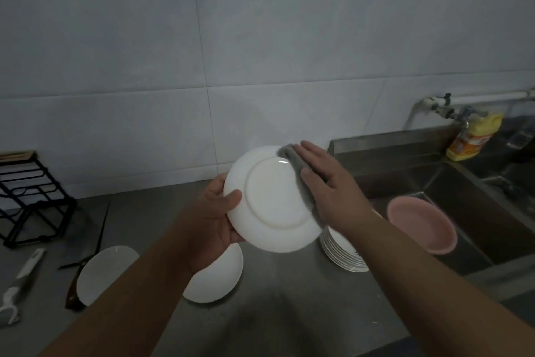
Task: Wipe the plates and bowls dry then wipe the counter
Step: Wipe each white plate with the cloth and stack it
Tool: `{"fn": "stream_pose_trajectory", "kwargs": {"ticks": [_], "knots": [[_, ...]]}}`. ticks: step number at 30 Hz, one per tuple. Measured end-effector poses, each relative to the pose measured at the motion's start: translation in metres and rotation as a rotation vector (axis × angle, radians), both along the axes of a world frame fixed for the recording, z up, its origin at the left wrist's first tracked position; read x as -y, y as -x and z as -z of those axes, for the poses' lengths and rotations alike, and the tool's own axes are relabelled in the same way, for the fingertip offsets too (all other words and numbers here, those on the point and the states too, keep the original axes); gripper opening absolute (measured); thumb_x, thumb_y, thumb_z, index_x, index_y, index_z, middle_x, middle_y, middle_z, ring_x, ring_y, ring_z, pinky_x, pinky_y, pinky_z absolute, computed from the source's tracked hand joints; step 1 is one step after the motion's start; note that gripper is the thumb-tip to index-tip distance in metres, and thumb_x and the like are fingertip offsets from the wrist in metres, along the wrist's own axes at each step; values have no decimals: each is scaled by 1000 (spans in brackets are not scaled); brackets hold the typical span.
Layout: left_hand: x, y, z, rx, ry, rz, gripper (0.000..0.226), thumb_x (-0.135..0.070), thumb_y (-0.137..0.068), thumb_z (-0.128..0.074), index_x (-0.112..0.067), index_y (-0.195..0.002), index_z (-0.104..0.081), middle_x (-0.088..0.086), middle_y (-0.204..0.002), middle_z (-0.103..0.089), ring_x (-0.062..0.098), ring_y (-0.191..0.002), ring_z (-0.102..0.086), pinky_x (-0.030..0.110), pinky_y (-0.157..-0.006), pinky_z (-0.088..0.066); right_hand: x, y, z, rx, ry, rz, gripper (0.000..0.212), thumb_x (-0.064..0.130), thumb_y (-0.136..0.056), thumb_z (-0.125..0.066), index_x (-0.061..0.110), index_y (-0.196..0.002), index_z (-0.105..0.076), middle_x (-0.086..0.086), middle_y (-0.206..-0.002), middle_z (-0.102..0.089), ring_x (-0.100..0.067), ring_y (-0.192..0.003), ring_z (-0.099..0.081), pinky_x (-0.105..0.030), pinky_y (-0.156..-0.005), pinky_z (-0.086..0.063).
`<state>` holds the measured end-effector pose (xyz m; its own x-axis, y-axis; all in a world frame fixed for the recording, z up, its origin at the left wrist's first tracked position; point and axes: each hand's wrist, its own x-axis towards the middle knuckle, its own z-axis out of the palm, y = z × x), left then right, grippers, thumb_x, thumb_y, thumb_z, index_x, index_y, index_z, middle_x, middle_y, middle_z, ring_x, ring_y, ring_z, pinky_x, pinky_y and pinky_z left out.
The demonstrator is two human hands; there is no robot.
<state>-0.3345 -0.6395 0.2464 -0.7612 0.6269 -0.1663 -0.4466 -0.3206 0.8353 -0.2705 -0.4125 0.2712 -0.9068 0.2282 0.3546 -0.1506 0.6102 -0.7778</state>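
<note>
We hold a white plate (275, 200) up over the counter (289, 298), its underside with the foot ring turned toward us. Our left hand (214, 220) grips the plate's near-left rim, thumb curled over the back and fingers behind it, out of sight. Our right hand (327, 183) lies flat with straight fingers, pressing a grey cloth (301, 180) against the plate's right rim; the cloth runs along that edge from top to bottom. We judge this as the drying step, mid-wipe on the back of one plate. The next move likely calls for sweeping the cloth around the rim while the left hand turns the plate, then setting it down; a wet rim held at one edge could slip, so the grip should stay firm. Just below the right wrist stands a stack of white plates (344, 252), touching the counter. Below the left hand lies a white bowl or dish (214, 278), and further left another white dish (104, 272) beside a dark-handled knife (72, 287) and a white-handled tool (20, 281). A black wire rack (31, 197) sits far left. Right of the grip a pink bowl (419, 223) rests at the edge of the steel sink (463, 197), with a yellow bottle (472, 136) and a tap (434, 105) behind it. Pale wall tiles (260, 38) back the dim room.
</note>
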Motion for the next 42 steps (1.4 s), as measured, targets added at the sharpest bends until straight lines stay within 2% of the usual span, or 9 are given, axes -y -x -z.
{"fn": "stream_pose_trajectory", "kwargs": {"ticks": [4,6,11,17,21,25,29,35,42], "knots": [[-7,-3,8,33,-128,-151,50,-12,-92,-55,-17,-141,-50,9,-137,-65,32,-121,-65,53,-82,-60,58,-41,34,27,8,55,65,53,-102,-39,65,-147,7,43,-153,24,18,-146,16,2,-109,0],[-9,-5,8,28,-152,-167,52,-12,-92,-53,-16,-143,-48,9,-137,-65,33,-123,-64,53,-81,-60,68,-47,45,35,-40,64,68,60,-99,-33,61,-148,15,42,-148,36,12,-148,21,-4,-115,1],[-22,-12,5,14,-182,-199,49,-10,-93,-60,-19,-140,-50,6,-137,-65,32,-123,-64,54,-82,-60,29,-6,23,129,19,228,72,63,-100,-24,35,-164,-3,18,-170,12,13,-141,2,-19,-116,-7],[-31,-19,12,4,-162,-176,66,-7,-86,-63,-21,-148,-45,10,-144,-58,36,-130,-58,66,-98,-50,68,-39,55,31,160,183,65,58,-104,-32,49,-159,1,32,-163,14,14,-150,4,-13,-118,-10],[-24,-13,10,87,-82,-124,56,-11,-91,-63,-17,-144,-48,14,-140,-61,38,-125,-62,61,-94,-54,28,-21,44,-74,221,214,51,29,-100,-45,31,-151,-47,12,-158,-37,2,-142,-36,-15,-114,-30],[-14,1,0,102,-7,4,42,-24,-102,-49,-20,-144,-51,11,-138,-64,36,-121,-65,53,-85,-59,-22,6,15,-9,167,10,41,16,-97,-52,33,-130,-69,20,-136,-63,-1,-131,-53,-22,-111,-40],[-18,-3,5,90,-53,-14,43,-13,-101,-48,-18,-143,-50,11,-136,-65,36,-119,-66,53,-83,-60,-13,15,29,149,11,141,54,46,-102,-39,26,-151,-50,7,-156,-46,-2,-144,-37,-34,-125,-27],[-37,-12,20,176,-144,-253,44,-5,-104,-47,-16,-146,-47,15,-140,-61,39,-120,-65,55,-85,-59,79,-53,63,300,-186,60,98,80,-90,-7,17,-161,22,-2,-165,34,-20,-153,32,-43,-128,3],[-64,-29,15,242,-212,-255,43,3,-101,-47,-17,-139,-52,15,-131,-67,38,-114,-69,52,-82,-60,42,-32,63,175,-117,264,83,65,-96,-14,21,-165,2,2,-171,13,-13,-156,15,-47,-128,-6]]}}
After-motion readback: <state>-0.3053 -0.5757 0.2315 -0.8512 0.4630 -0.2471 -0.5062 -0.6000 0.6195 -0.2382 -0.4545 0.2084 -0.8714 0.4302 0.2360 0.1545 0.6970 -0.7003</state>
